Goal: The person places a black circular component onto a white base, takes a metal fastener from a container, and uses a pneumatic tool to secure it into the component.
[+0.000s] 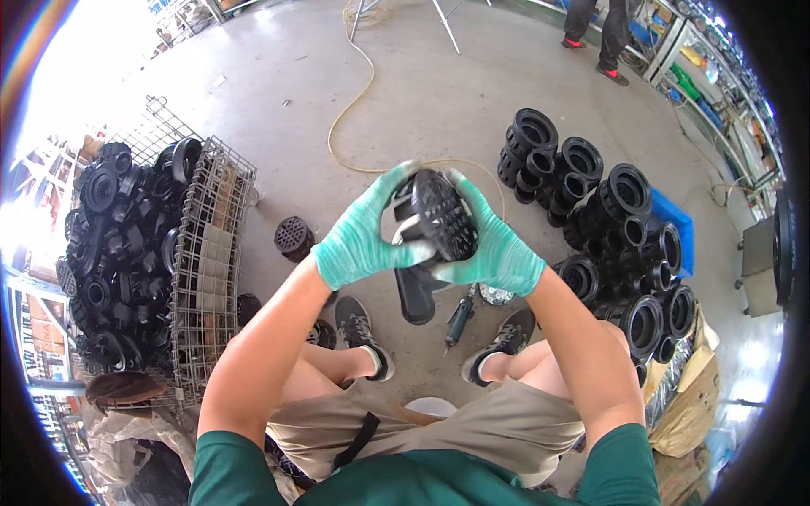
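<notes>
Two gloved hands grip a black grated part above the concrete floor (439,101)

The left hand (361,236) and right hand (494,244), both in green gloves, close around the part (434,215) from either side, fingers wrapped on its rim. Left of the part, a wire cage (211,253) is heaped with black castings (118,244); a single grated piece (294,238) sits on the floor between cage and part. Right of the part, black ring fittings (607,228) are stacked beside a flat blue tray (679,232); below them lies brown cardboard (692,405). Under the part lies a hand tool (460,319)
</notes>
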`<state>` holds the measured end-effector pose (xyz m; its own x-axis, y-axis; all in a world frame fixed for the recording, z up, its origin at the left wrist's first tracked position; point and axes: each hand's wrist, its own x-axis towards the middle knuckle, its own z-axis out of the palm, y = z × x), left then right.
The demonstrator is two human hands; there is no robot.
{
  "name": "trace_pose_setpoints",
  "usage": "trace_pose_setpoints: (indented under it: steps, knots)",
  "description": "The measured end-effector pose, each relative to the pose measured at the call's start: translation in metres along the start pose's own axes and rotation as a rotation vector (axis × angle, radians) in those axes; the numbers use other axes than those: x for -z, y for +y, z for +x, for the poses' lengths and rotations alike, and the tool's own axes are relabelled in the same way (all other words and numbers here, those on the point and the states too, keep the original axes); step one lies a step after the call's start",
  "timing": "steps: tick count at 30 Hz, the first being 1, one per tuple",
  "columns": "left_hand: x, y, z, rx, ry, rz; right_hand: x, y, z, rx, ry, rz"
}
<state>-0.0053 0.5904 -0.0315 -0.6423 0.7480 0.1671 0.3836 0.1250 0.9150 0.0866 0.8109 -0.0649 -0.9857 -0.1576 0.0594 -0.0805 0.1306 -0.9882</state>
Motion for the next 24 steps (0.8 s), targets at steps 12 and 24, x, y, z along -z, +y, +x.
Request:
trace_pose_setpoints:
  steps: [12,24]
  knots:
    - [-0.021,-0.113,-0.017,0.272,-0.191,0.514,-0.032,0.057,0.022,-0.224,-0.091,-0.931]
    - [-0.029,-0.16,-0.028,0.329,-0.228,0.226,-0.031,0.076,0.017,-0.136,-0.108,-0.911]
